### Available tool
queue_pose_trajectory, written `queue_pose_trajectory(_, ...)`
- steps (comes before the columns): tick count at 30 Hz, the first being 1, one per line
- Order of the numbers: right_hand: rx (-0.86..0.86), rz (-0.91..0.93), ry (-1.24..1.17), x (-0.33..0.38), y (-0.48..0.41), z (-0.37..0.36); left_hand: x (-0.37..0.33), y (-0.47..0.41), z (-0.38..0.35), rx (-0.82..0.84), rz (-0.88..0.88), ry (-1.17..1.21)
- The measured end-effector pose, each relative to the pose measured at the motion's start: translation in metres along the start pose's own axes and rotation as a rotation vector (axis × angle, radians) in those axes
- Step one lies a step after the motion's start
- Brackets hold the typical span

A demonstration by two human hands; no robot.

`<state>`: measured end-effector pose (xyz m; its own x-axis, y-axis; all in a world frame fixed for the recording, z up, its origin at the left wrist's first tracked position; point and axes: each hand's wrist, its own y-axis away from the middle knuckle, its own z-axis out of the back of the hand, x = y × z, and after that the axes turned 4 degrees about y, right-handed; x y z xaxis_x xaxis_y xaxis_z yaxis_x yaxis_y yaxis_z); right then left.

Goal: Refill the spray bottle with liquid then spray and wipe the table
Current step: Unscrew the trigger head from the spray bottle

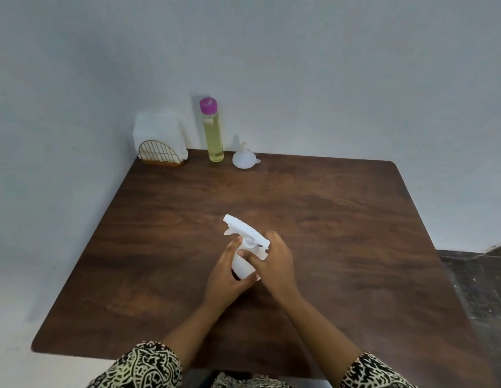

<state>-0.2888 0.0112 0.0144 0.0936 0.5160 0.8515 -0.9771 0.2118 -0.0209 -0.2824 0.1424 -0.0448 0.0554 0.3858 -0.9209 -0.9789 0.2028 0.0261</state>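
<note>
On the wooden table (pixel 327 219), left hand (pixel 227 278) wraps the spray bottle (pixel 243 264); right hand (pixel 274 264) grips its neck.

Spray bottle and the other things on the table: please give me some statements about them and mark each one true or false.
1. Both hands hold the spray bottle. True: the left hand grips the body, the right hand is at the spray head.
2. The funnel sits in the spray bottle's neck. False: it stands upside down on the table, at the far edge.
3. The tall bottle has a pink cap on. True.
4. The tall bottle is empty. False: it holds yellowish liquid.
5. The napkins lie flat mid-table. False: they stand in a wire holder in the far left corner.
</note>
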Motion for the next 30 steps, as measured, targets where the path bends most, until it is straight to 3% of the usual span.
queue_pose_trajectory(8,-0.109,-0.02,-0.006,0.008,0.007,-0.008,-0.013,0.003,-0.017,-0.127,0.072,-0.009)
queue_pose_trajectory(20,-0.144,0.111,0.013,0.002,0.0,-0.008,-0.005,0.005,-0.015,-0.162,-0.036,0.0)
queue_pose_trajectory(23,0.001,0.099,-0.037,-0.002,-0.004,0.001,0.004,0.002,-0.014,-0.124,-0.015,-0.019)
queue_pose_trajectory(27,0.471,0.035,-0.162,-0.004,-0.024,0.027,0.009,-0.001,-0.007,-0.042,-0.014,0.01)
queue_pose_trajectory(30,0.595,0.039,-0.137,-0.004,-0.033,0.035,0.009,0.002,-0.008,-0.048,-0.011,0.044)
